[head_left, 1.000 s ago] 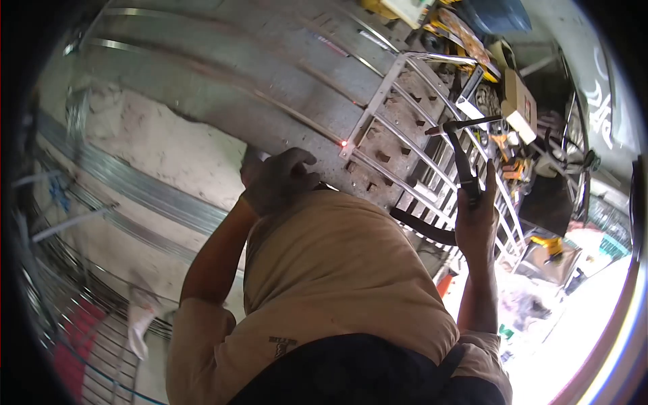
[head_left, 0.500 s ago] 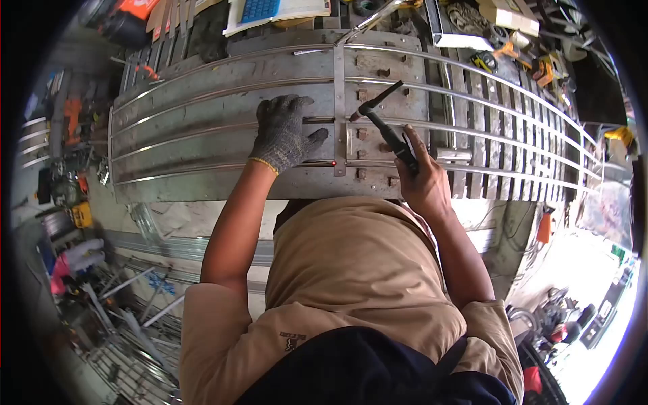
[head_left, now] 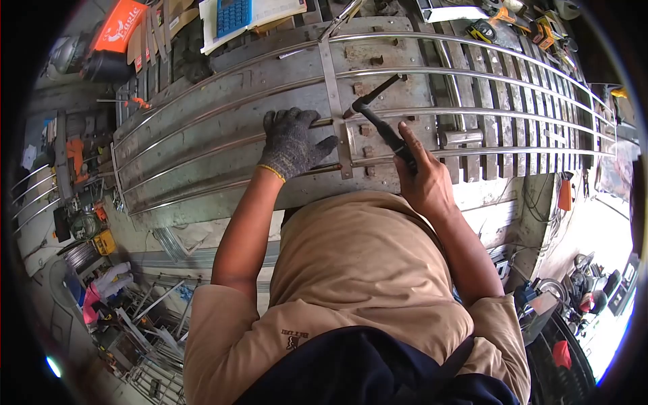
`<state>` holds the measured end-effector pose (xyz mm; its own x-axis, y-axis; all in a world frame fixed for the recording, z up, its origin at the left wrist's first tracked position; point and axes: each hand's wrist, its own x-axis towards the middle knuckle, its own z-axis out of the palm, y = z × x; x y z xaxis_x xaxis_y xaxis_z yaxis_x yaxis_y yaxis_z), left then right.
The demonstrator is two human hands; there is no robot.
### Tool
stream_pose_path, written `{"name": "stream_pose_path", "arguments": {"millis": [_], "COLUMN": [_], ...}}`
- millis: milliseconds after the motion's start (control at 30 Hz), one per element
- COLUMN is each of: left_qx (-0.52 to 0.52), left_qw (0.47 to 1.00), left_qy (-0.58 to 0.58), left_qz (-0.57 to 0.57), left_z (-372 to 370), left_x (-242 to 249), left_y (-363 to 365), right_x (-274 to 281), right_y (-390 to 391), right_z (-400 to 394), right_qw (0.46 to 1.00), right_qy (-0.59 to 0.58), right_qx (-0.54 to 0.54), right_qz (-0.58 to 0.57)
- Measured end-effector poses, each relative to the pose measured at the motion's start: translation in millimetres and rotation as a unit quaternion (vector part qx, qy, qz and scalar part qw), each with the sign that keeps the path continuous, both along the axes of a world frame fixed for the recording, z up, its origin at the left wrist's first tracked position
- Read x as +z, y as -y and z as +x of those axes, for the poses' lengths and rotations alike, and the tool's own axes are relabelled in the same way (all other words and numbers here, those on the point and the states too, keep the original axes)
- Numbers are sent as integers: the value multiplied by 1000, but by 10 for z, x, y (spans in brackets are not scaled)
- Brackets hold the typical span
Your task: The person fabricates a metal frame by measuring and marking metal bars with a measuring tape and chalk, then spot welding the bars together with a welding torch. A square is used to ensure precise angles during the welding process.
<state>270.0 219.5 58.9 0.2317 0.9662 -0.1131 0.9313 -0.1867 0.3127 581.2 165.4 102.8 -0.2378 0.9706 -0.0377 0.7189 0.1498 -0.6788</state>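
My left hand [head_left: 294, 140], in a dark grey knitted glove, lies over the thin metal rods left of the flat crossbar [head_left: 332, 101]. Its thumb is apart from the fingers, and whether it grips a rod is hidden. Bare and wrapped round the black handle of a torch [head_left: 383, 128], my right hand [head_left: 423, 177] is to the right of that bar. The torch's head points at the crossbar, beside a rod. Long parallel rods of the metal frame [head_left: 499, 116] run left and right across the bench.
A blue calculator [head_left: 233, 16] rests on an open book at the back. Yellow tape measure [head_left: 480, 31] and power tools stand at the back right. An orange box [head_left: 120, 25] is at the back left. Small metal blocks are fixed on the plate [head_left: 391, 50].
The whole view has shifted and tilted, so the bench and frame appear slanted. Both hands keep nearly the same pose, and the torch is still in my right hand near the crossbar.
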Motion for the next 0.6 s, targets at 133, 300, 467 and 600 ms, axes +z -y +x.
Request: {"name": "stream_pose_path", "arguments": {"millis": [133, 300, 467, 600], "left_qx": [1, -2, -14, -21], "left_qw": [1000, 1000, 999, 997], "left_qy": [0, -3, 20, 17], "left_qz": [-1, 0, 49, 71], "left_z": [3, -1, -48, -53], "left_x": [13, -8, -119, -128], "left_y": [-5, -4, -8, -5], "right_x": [-7, -11, 70, 26], "right_y": [-17, -25, -14, -7], "right_z": [13, 24, 11, 14], "right_qw": [1000, 1000, 997, 998], "right_qy": [6, 12, 60, 54], "right_qx": [11, 16, 24, 23], "right_qz": [16, 9, -42, -22]}}
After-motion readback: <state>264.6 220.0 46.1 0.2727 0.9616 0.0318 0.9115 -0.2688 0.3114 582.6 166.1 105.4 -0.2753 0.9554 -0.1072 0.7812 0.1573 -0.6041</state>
